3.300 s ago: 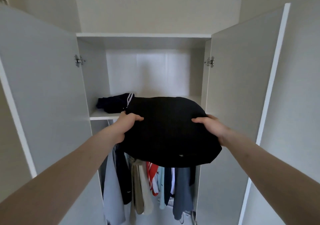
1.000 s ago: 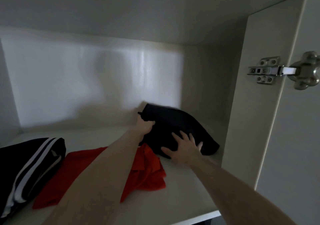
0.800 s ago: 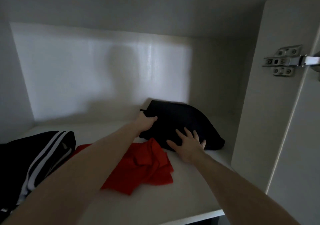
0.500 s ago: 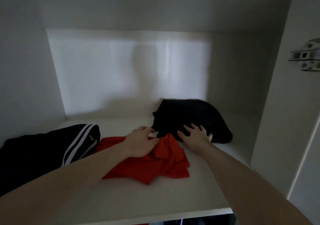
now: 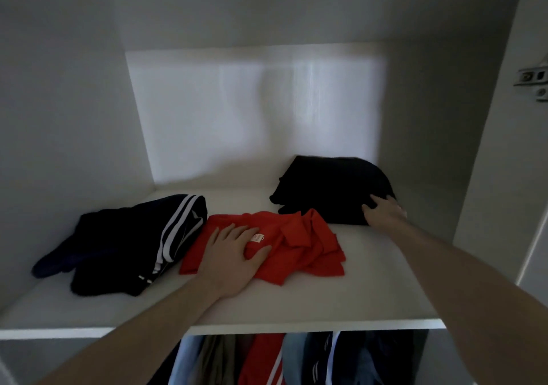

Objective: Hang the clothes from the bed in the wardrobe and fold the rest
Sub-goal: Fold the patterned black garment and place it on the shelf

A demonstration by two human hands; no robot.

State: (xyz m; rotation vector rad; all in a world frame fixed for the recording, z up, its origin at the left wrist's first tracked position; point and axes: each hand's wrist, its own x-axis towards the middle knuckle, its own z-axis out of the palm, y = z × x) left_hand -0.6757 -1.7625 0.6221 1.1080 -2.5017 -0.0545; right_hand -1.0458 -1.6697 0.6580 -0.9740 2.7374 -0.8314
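Both bare forearms reach forward, the left hand (image 5: 234,254) lying flat and palm-down with fingers spread near the middle, the right hand (image 5: 384,213) stretched farther to the right, fingers extended, pressing down.

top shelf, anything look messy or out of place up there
Yes: the red shirt in the middle lies rumpled, its collar bunched, under the flat left hand. The dark striped garment at left sprawls loosely. The black folded garment looks neat.
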